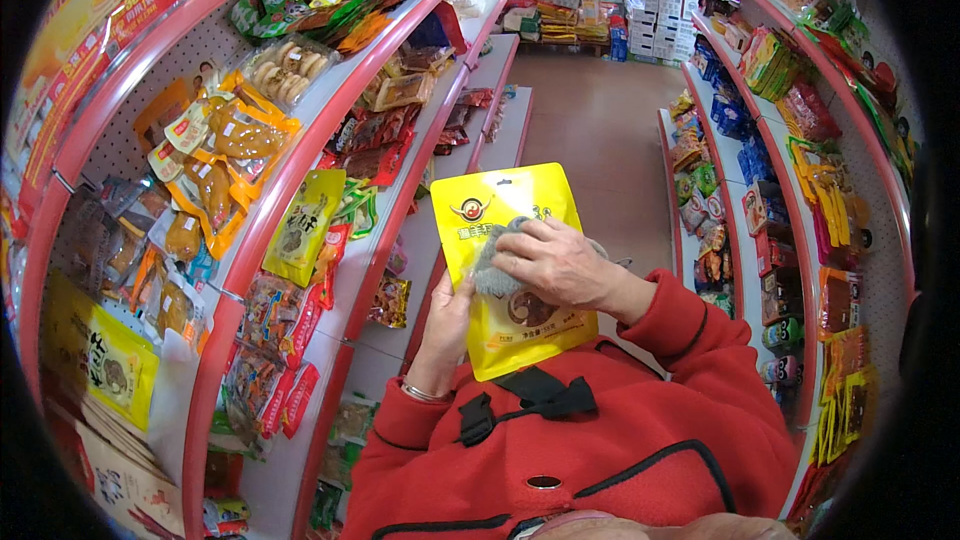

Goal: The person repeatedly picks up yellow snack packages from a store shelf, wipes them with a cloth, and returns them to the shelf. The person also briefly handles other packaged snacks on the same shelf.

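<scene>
A yellow plastic food pouch (499,191) is held in front of my chest, its printed front turned up towards me. My left hand (444,326) grips the pouch by its left edge, thumb on the front. Fingers bent, my right hand (551,262) presses a grey cloth (499,281) against the middle of the pouch. The cloth hides part of the print, and its far end sticks out beyond my right wrist. A clear window in the pouch's lower half shows brown contents.
Left of me, a red-edged shelf (274,221) bears vacuum-packed meats (244,131), a tray of round biscuits (289,71) and another yellow pouch (307,225). More shelves (780,157) with packets line the right. A brown floor aisle (600,105) runs between them to stacked white boxes (652,22).
</scene>
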{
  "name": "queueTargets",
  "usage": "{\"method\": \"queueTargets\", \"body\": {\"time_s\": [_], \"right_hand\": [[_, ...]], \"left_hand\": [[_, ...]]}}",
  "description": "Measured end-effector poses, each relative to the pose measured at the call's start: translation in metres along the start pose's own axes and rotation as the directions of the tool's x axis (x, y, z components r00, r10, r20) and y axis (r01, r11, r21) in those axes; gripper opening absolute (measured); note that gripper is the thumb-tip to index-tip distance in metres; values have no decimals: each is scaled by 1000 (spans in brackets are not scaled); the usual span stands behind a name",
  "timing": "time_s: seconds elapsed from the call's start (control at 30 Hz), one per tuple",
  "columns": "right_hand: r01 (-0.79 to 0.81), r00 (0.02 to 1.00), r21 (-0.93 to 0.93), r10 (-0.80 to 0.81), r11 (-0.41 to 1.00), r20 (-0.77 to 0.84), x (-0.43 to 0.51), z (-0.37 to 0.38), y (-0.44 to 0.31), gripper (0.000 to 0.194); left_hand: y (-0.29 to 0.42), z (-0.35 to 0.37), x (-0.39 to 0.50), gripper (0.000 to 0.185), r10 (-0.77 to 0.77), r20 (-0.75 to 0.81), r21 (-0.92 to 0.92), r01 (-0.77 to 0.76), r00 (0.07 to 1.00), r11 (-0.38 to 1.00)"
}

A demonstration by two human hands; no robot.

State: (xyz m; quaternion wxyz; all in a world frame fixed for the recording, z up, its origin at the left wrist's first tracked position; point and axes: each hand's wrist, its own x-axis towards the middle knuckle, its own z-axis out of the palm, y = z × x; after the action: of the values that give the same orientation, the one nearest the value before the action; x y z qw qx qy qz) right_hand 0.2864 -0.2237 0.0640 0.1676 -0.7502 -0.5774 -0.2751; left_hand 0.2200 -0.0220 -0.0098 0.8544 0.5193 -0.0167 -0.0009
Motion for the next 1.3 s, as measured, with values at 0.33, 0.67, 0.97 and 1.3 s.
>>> {"method": "queueTargets", "body": {"time_s": [0.33,0.67,0.97,1.3], "right_hand": [[-169,976,160,188,973,-111,21,13,37,45],[-20,1000,211,22,977,-5,16,0,12,38],[92,993,143,-102,985,61,-8,13,-17,21],[292,951,95,-300,952,79,-35,16,-63,21]], "left_hand": [[-10,28,-3,31,-24,-3,148,24,1000,989],[-9,42,-18,35,4,-48,41,-2,999,999],[5,35,-11,60,-80,156,-380,134,985,915],[-1,20,7,35,-135,-141,-147,114,981,983]]}}
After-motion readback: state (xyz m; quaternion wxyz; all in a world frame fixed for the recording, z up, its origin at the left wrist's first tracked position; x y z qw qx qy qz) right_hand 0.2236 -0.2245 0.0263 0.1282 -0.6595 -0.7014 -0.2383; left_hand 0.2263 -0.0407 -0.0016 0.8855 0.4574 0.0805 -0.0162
